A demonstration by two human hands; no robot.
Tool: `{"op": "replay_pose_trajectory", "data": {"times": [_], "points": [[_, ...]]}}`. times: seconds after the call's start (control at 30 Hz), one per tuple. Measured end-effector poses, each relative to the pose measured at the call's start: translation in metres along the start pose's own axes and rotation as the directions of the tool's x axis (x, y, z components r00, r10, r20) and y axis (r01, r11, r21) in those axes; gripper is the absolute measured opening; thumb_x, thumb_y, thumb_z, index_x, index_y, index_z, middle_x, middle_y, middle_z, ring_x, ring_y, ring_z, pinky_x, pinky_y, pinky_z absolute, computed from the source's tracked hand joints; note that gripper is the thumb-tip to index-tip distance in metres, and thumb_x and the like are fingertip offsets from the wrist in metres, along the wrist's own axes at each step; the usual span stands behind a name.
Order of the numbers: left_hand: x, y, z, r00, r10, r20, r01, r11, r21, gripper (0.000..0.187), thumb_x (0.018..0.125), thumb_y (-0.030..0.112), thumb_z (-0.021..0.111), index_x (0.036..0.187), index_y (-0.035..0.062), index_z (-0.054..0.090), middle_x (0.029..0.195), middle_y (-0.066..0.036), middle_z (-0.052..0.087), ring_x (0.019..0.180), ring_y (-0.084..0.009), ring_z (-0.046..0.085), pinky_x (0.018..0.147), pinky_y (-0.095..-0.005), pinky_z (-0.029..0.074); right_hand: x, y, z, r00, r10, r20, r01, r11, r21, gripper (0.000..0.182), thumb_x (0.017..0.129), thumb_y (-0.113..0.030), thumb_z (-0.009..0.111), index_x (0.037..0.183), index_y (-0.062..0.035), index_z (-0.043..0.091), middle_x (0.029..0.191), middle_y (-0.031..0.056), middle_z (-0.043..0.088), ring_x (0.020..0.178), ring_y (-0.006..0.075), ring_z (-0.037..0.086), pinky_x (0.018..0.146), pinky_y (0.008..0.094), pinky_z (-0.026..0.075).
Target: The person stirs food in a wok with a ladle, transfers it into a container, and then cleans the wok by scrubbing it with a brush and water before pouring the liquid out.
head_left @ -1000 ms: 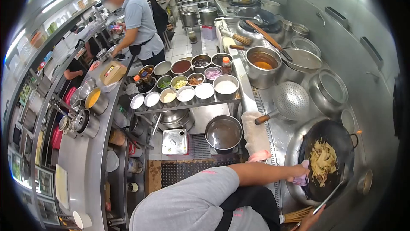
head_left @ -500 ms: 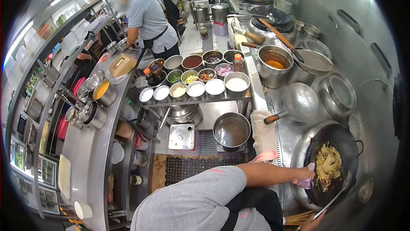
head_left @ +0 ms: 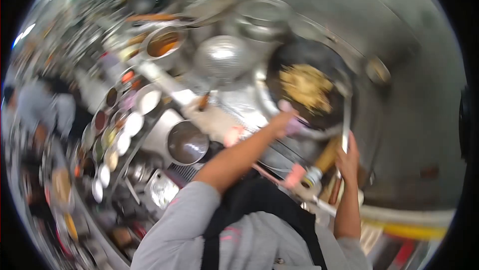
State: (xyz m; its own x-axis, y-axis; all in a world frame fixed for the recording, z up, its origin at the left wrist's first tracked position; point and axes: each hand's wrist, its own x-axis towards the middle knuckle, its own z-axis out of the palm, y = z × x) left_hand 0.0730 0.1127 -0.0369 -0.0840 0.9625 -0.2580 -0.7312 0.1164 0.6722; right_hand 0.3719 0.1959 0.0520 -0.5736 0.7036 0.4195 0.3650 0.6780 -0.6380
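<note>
A dark wok (head_left: 294,50) sits on the range in the head view, holding a heap of pale yellow strips of food (head_left: 307,88) that look like flat noodles. My left hand (head_left: 283,122) is closed at the wok's near rim, gripping a folded purple cloth (head_left: 295,127); the rim under the cloth is hidden. Lower right, my right hand (head_left: 349,156) wraps round the handle of a long metal ladle (head_left: 346,115). The ladle's head reaches into the right side of the wok, beside the food; its exact shape is blurred.
Left of the wok lie a perforated strainer (head_left: 223,56) and a pot of orange-brown liquid (head_left: 162,44). A large pot (head_left: 187,142) and rows of ingredient tins (head_left: 133,123) stand farther left. Another person (head_left: 42,108) is at the far left. A bamboo brush (head_left: 327,158) is near my right hand.
My view has swung to the right, so the wok now appears nearer the middle and the image is blurred. Both hands keep their holds, and my right hand and forearm now show more fully.
</note>
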Motion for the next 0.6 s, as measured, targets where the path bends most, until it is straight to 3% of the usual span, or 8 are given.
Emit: {"op": "replay_pose_trajectory", "data": {"times": [0.03, 0.07, 0.13, 0.27, 0.3, 0.4, 0.5, 0.6], "points": [[-0.016, 0.004, 0.022, 0.989, 0.054, -0.136, -0.057, 0.998, -0.014, 0.023, 0.096, 0.028, 0.052, 0.107, 0.0085, 0.057, 0.097, -0.01, 0.067, 0.079, -0.0209, 0.067, 0.059, -0.0331, 0.056, -0.002, -0.037, -0.019, 0.963, 0.215, 0.161, -0.239, 0.96, 0.148, 0.059, 0.09, -0.006, 0.057, 0.146, -0.0011, 0.041, 0.103, 0.0107, 0.063, 0.086, 0.0177, 0.062, 0.077, 0.03, 0.049], [-0.018, 0.004, 0.04, 0.962, 0.067, -0.264, -0.093, 0.992, -0.086, 0.02, 0.094, 0.025, 0.053, 0.103, 0.0074, 0.054, 0.097, -0.011, 0.069, 0.075, -0.0226, 0.067, 0.049, -0.0307, 0.048, -0.009, -0.075, -0.045, 0.866, 0.363, 0.344, -0.464, 0.84, 0.28, 0.06, 0.089, -0.006, 0.058, 0.147, -0.0011, 0.04, 0.088, 0.0068, 0.063, 0.067, 0.0127, 0.061, 0.06, 0.0262, 0.05], [-0.043, 0.016, 0.068, 0.983, -0.019, -0.181, -0.001, 0.994, -0.107, 0.018, 0.091, 0.02, 0.052, 0.103, 0.0065, 0.053, 0.096, -0.011, 0.068, 0.078, -0.024, 0.068, 0.049, -0.0291, 0.046, -0.024, -0.105, -0.078, 0.841, 0.295, 0.454, -0.468, 0.818, 0.335, 0.063, 0.086, -0.005, 0.059, 0.147, -0.0032, 0.041, 0.071, -0.002, 0.054, 0.048, 0.0041, 0.046, 0.042, 0.0214, 0.036], [-0.095, 0.031, 0.113, 0.977, -0.012, -0.212, -0.013, 0.993, -0.115, 0.021, 0.09, 0.02, 0.053, 0.103, 0.005, 0.055, 0.096, -0.012, 0.067, 0.078, -0.0221, 0.067, 0.045, -0.0251, 0.045, -0.035, -0.154, -0.118, 0.764, 0.136, 0.631, -0.142, 0.989, -0.041, 0.063, 0.082, -0.002, 0.058, 0.144, -0.0036, 0.045, 0.079, 0.0156, 0.062, 0.062, 0.0232, 0.062, 0.061, 0.0346, 0.05], [-0.084, 0.032, 0.104, 0.974, -0.035, -0.222, 0.009, 0.993, -0.119, 0.02, 0.089, 0.019, 0.053, 0.102, 0.0048, 0.054, 0.094, -0.013, 0.067, 0.076, -0.0225, 0.066, 0.046, -0.0262, 0.045, -0.035, -0.141, -0.107, 0.815, -0.076, 0.574, 0.112, 0.993, -0.028, 0.064, 0.081, -0.002, 0.058, 0.143, -0.0003, 0.043, 0.097, 0.0273, 0.064, 0.09, 0.0391, 0.065, 0.082, 0.0429, 0.05], [-0.078, 0.018, 0.078, 0.98, 0.004, -0.198, -0.022, 0.996, -0.09, 0.018, 0.087, 0.017, 0.052, 0.1, 0.0043, 0.053, 0.094, -0.015, 0.067, 0.073, -0.0238, 0.066, 0.047, -0.0286, 0.045, -0.025, -0.101, -0.063, 0.896, -0.021, 0.443, 0.146, 0.957, -0.252, 0.068, 0.077, 0.0, 0.056, 0.144, 0.0017, 0.041, 0.113, 0.0289, 0.062, 0.103, 0.0412, 0.061, 0.091, 0.0397, 0.048], [-0.135, -0.017, 0.063, 0.988, 0.012, -0.154, -0.015, 1.0, -0.02, 0.016, 0.087, 0.017, 0.051, 0.099, 0.0053, 0.053, 0.094, -0.015, 0.066, 0.073, -0.0232, 0.065, 0.047, -0.0288, 0.046, -0.019, -0.096, -0.05, 0.941, 0.045, 0.337, 0.069, 0.945, -0.32, 0.069, 0.076, 0.0, 0.055, 0.144, 0.0007, 0.042, 0.122, 0.0291, 0.059, 0.109, 0.0434, 0.059, 0.095, 0.0391, 0.046], [-0.174, -0.006, 0.082, 0.992, -0.027, -0.125, 0.022, 0.999, -0.038, 0.014, 0.087, 0.018, 0.052, 0.095, 0.0069, 0.053, 0.095, -0.014, 0.065, 0.073, -0.0227, 0.065, 0.045, -0.0278, 0.046, -0.035, -0.122, -0.072, 0.925, -0.065, 0.374, 0.139, 0.975, -0.173, 0.069, 0.076, -0.002, 0.057, 0.143, 0.0017, 0.042, 0.119, 0.0289, 0.06, 0.107, 0.0425, 0.061, 0.093, 0.0394, 0.047]]}}
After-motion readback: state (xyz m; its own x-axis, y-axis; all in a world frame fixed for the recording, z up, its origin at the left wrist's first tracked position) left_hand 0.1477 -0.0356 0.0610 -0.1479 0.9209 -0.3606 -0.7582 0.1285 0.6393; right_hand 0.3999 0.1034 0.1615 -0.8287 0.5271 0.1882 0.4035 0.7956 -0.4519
